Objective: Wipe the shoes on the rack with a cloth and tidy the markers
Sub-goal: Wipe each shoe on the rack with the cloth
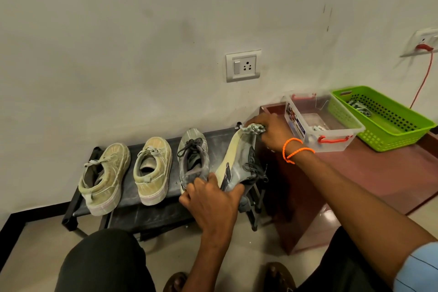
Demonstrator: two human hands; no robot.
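A clear plastic box with red latches is holding small unclear items, and a green basket some cloth. Four shoes are sitting on the black rack: the left hand is gripping the tilted grey sneaker, the right hand pinching a cloth at its toe.

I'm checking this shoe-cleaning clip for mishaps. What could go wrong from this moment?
The tilted grey shoe sits at the rack's right end, held at the heel by the left hand; a loose grip could drop it. The right hand, wiping the toe with the cloth, could bump the clear box.
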